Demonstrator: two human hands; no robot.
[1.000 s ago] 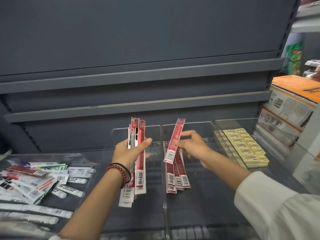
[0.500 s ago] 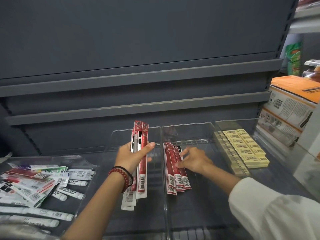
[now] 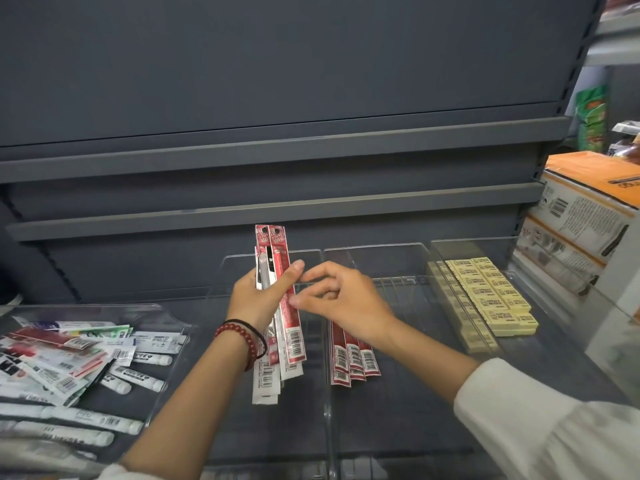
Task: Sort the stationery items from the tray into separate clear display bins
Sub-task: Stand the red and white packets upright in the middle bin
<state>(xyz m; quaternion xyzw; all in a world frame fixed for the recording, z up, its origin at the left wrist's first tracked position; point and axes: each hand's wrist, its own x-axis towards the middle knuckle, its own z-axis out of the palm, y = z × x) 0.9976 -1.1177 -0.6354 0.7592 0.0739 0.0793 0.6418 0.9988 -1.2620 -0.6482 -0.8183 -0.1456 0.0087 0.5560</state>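
Note:
My left hand [image 3: 254, 299] grips an upright bundle of red and white pen packs [image 3: 277, 258] over the leftmost clear bin [image 3: 239, 259]. My right hand [image 3: 346, 303] has reached across to the bundle. Its thumb and forefinger pinch the right edge of the front red pack [image 3: 294, 344]. Three red packs [image 3: 353, 356] lie side by side in the middle clear bin [image 3: 377, 245], partly hidden under my right wrist. The clear tray [image 3: 104, 306] at the left holds several mixed packs and white tubes [image 3: 65, 368].
A third clear bin [image 3: 540, 240] on the right holds rows of yellow erasers [image 3: 488, 296]. Orange-and-white boxes [image 3: 581, 216] are stacked at the far right. Grey shelf ledges [image 3: 277, 209] run along the back wall above the bins.
My right hand laid its red pack in the middle bin with the others, then moved left to the bundle in my left hand. The left hand barely moved.

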